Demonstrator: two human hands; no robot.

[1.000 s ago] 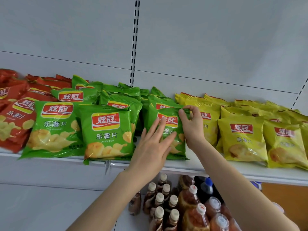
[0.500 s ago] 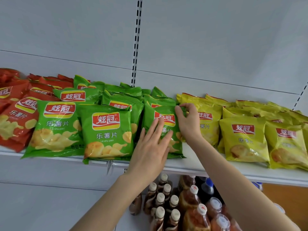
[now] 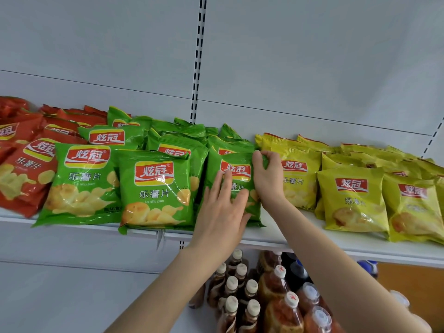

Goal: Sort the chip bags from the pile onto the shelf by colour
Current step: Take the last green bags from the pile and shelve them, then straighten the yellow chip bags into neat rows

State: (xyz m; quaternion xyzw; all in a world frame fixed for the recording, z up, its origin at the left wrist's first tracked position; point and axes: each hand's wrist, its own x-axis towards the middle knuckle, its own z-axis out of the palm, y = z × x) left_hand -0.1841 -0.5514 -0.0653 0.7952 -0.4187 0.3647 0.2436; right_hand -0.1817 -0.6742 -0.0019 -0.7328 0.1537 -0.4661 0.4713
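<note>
In front of me is a pale grey back panel, matte and evenly lit, with no hard shadows. A black slotted upright runs down its middle. A second upright is at the far right edge. The white shelf crosses the view. Below it are capped brown bottles, packed close, and an orange panel, possibly wood, too blurred to say.

Red bags, green bags, yellow bags, white shelf.
</note>
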